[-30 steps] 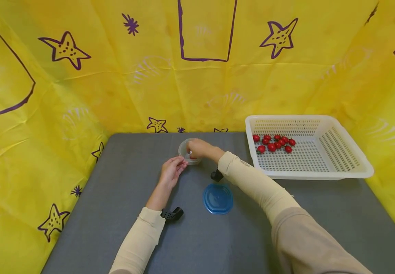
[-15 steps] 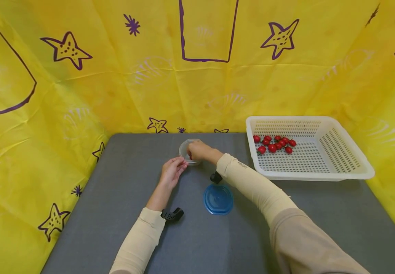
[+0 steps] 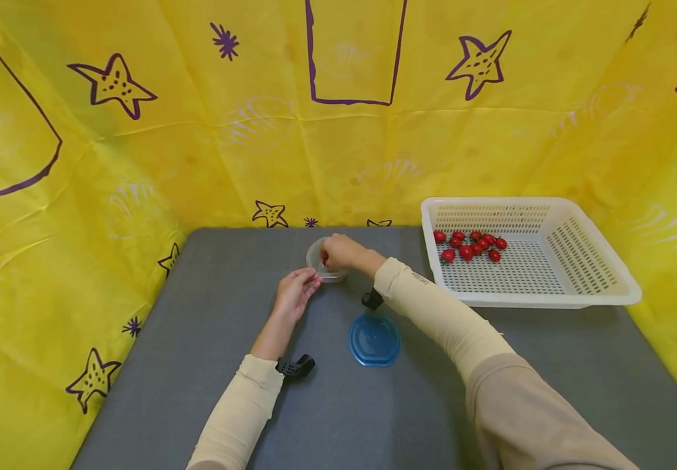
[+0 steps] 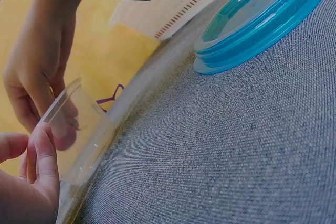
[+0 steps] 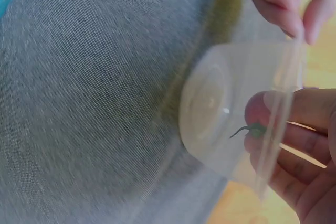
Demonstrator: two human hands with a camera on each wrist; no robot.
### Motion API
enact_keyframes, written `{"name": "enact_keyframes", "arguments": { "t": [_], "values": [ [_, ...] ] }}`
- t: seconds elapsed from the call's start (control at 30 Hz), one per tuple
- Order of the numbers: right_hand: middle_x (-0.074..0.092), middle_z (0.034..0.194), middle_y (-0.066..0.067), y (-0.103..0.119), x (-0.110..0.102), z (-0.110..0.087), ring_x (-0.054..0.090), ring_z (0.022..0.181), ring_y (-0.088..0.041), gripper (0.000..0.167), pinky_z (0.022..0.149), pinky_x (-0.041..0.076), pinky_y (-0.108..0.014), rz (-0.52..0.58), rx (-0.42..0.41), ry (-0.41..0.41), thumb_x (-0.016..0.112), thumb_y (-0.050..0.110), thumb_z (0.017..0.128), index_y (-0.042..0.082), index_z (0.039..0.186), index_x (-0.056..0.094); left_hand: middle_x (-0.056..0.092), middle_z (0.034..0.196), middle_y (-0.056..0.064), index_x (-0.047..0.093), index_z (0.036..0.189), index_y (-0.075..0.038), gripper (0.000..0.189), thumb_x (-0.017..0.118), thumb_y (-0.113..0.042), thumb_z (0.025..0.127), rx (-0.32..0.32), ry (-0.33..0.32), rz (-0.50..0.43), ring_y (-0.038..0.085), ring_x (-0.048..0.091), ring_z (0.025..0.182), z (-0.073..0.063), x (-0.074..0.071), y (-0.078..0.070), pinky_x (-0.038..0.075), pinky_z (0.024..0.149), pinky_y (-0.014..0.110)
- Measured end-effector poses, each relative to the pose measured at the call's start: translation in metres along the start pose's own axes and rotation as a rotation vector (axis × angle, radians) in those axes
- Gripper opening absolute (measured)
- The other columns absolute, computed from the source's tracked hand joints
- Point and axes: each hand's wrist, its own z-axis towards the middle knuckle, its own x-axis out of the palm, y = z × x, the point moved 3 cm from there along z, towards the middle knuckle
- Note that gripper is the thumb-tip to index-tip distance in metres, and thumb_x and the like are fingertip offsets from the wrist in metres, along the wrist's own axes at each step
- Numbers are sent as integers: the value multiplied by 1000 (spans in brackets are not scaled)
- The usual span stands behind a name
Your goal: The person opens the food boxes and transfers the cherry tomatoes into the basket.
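A clear plastic container (image 3: 332, 278) stands on the grey table near its far edge. My left hand (image 3: 293, 295) pinches its rim between thumb and fingers; the left wrist view shows this grip close up. My right hand (image 3: 345, 252) reaches in over the rim from the other side. Between its fingertips it holds a red cherry tomato (image 5: 256, 109) with a green stem, inside the container's mouth and above its bottom. Through the clear wall in the right wrist view, the container bottom (image 5: 207, 103) shows no other tomato. A round blue lid (image 3: 374, 341) lies nearer on the table.
A white perforated basket (image 3: 526, 299) stands at the back right, with several red cherry tomatoes (image 3: 466, 252) gathered at its left side. A yellow patterned cloth (image 3: 350, 163) rises behind the grey table (image 3: 209, 274) and along both sides.
The right hand, with the cherry tomato, has shifted very slightly within the container's mouth. The left hand, container, lid and basket stay where they were.
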Motion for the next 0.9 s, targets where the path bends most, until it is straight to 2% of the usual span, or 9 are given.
{"name": "enact_keyframes", "arguments": {
  "t": [0.2,0.47,0.67,0.9],
  "values": [
    [71,98,-12,-5,-17,-3,61,85,-24,16,82,55,-32,25,-19,-51,65,7,89,2,103,71,65,72,-1,59,92,-3,6,55,-4,97,7,10,8,8,66,67,1,0,-1,56,67,17],
    [71,109,-16,-9,-40,-10,65,98,-28,24,92,54,-37,62,-13,-77,64,7,91,-2,113,68,66,72,0,59,91,-4,7,54,-2,97,-2,6,-6,9,66,67,1,0,0,56,67,18],
    [70,107,-16,-17,-57,-13,63,94,-27,22,90,54,-37,64,0,-90,63,8,91,-2,110,68,66,71,0,58,95,-1,4,54,-1,97,-8,-5,-11,8,66,65,1,0,1,56,66,18],
    [70,102,-21,-34,-80,-26,63,90,-31,18,88,54,-41,81,-22,-169,63,4,90,-6,103,68,66,72,0,57,101,1,6,54,-2,97,-8,-2,1,8,66,66,1,0,1,56,66,17]
  ]
}}
